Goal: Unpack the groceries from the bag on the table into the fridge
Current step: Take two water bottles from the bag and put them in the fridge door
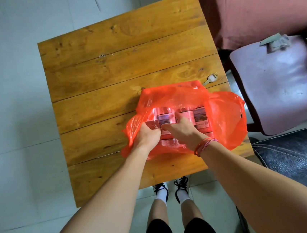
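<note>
An orange-red plastic bag [226, 117] lies spread open on the near right part of the wooden table [121, 66]. Inside it sits a shrink-wrapped pack of cans [199, 118] with pink and purple labels. Both my hands are inside the bag's mouth. My left hand [147, 134] is closed on the pack's left end, fingers curled around a can. My right hand [183, 130], with red string bracelets on its wrist, grips the top of the pack near the middle. The fridge is out of view.
A key [211, 78] lies on the table just beyond the bag. A purple chair [277, 89] with papers on it stands to the right, a pink fabric [254, 5] behind it, and a dark mat [291, 157] lies at the near right. Pale floor tiles are on the left.
</note>
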Motion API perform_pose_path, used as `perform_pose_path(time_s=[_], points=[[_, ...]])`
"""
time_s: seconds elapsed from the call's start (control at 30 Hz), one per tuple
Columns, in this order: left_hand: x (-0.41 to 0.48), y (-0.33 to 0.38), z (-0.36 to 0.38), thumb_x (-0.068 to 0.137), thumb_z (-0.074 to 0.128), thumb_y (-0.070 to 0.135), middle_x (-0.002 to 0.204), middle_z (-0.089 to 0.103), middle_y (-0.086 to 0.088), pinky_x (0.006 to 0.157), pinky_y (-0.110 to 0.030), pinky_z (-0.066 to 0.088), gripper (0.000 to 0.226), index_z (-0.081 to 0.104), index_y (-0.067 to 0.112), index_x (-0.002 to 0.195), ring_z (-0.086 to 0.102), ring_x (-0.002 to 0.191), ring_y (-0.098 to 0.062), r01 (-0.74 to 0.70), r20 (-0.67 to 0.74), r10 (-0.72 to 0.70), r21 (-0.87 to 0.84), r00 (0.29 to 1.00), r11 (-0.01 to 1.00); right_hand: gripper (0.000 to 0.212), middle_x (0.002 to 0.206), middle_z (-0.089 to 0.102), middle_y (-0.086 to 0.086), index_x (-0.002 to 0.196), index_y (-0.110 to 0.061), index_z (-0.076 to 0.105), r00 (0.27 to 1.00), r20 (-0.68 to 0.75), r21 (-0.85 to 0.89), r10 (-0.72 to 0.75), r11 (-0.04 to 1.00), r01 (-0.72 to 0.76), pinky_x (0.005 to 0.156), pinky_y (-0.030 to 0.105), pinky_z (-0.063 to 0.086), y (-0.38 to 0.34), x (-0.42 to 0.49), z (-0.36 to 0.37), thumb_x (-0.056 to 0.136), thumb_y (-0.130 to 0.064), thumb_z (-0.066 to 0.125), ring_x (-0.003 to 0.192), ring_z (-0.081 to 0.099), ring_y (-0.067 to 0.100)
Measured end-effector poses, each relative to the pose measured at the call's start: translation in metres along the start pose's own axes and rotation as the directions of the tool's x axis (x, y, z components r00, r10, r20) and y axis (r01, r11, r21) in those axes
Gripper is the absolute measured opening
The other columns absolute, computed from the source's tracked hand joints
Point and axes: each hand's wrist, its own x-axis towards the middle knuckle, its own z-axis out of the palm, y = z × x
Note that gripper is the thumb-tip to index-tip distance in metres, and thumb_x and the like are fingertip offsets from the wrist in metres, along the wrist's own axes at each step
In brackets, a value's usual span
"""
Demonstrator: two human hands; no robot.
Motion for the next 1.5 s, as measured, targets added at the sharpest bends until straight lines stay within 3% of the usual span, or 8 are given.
perform_pose_path(time_s=[0.07,0.17,0.37,0.67,1.03,1.2,1.33,1.5], points=[[0.011,-0.007,0.003,0.069,0.057,0.039,0.115,0.066,0.003,0.100,-0.047,0.048,0.055,0.057,0.032,0.124,0.061,0.110,-0.026,0.017,-0.004,-0.017,-0.032,1.000,0.999,0.018,0.064,0.046,-0.001,0.095,-0.002,0.064,0.999,-0.004,-0.027,0.034,0.999,-0.034,0.032,0.016,0.028,0.001,0.003,0.001,0.091,-0.020,0.066,0.047,0.037,0.010],[0.025,-0.015,0.004,0.065,0.057,0.028,0.108,0.068,0.002,0.098,-0.048,0.049,0.055,0.058,0.032,0.120,0.063,0.104,-0.026,0.043,0.027,-0.041,-0.089,0.999,0.995,0.038,0.057,0.042,-0.002,0.063,-0.012,0.050,0.996,0.011,-0.141,0.094,0.986,-0.091,0.036,0.019,0.029,0.002,0.008,0.003,0.095,-0.027,0.063,0.047,0.035,0.012],[0.032,-0.010,0.005,0.074,0.066,0.010,0.101,0.066,-0.001,0.090,-0.039,0.053,0.042,0.060,0.025,0.113,0.063,0.096,-0.026,0.036,-0.011,-0.037,-0.047,0.999,0.998,0.048,0.077,0.056,0.007,0.069,-0.009,0.052,0.997,0.013,-0.373,0.072,0.926,-0.062,0.059,0.029,0.041,-0.004,0.018,0.014,0.105,-0.040,0.045,0.069,0.052,0.023],[0.047,-0.024,0.015,0.079,0.074,0.018,0.098,0.071,-0.001,0.079,-0.037,0.059,0.030,0.068,0.021,0.108,0.070,0.089,-0.025,-0.115,-0.190,0.161,0.235,0.968,0.965,0.036,0.094,0.070,0.018,0.105,-0.011,0.051,0.956,-0.262,-0.323,-0.132,0.946,0.042,0.075,0.052,0.059,0.017,0.025,0.036,0.091,-0.039,0.068,0.086,0.069,0.040],[0.036,-0.008,0.001,0.076,0.073,0.010,0.092,0.068,-0.013,0.067,-0.025,0.046,0.023,0.069,0.003,0.097,0.065,0.085,-0.031,-0.080,-0.168,0.107,0.159,0.980,0.984,0.064,0.094,0.069,0.009,0.106,-0.005,0.058,0.980,-0.181,-0.267,-0.078,0.963,0.027,0.073,0.044,0.057,0.001,0.018,0.019,0.073,-0.059,0.068,0.085,0.067,0.033],[0.028,0.004,-0.014,0.056,0.073,0.030,0.071,0.064,-0.005,0.055,-0.027,0.044,0.041,0.067,0.004,0.087,0.064,0.065,-0.025,-0.043,-0.104,0.042,-0.005,0.994,0.999,0.027,0.070,0.053,0.001,0.079,-0.014,0.053,0.987,-0.113,-0.218,-0.113,0.972,0.086,0.055,0.027,0.040,-0.007,0.009,0.003,0.093,-0.035,0.064,0.067,0.050,0.021],[0.018,0.011,-0.022,0.066,0.075,0.028,0.065,0.057,0.000,0.053,-0.025,0.039,0.028,0.063,0.007,0.079,0.058,0.061,-0.020,-0.032,-0.083,0.024,-0.106,0.996,0.994,0.022,0.084,0.056,0.003,0.083,-0.019,0.054,0.989,-0.083,-0.208,-0.122,0.973,0.102,0.068,0.027,0.042,-0.012,0.002,-0.010,0.098,-0.035,0.057,0.083,0.053,0.023],[-0.001,0.018,-0.027,0.064,0.076,0.038,0.104,0.068,-0.012,0.064,-0.028,0.041,0.066,0.061,0.000,0.115,0.066,0.096,-0.029,-0.037,-0.055,0.030,-0.149,0.998,0.988,0.032,0.065,0.052,-0.001,0.074,-0.015,0.060,0.987,-0.090,-0.151,-0.134,0.981,0.120,0.045,0.019,0.037,-0.018,-0.018,-0.027,0.096,-0.038,0.060,0.055,0.047,0.012]])
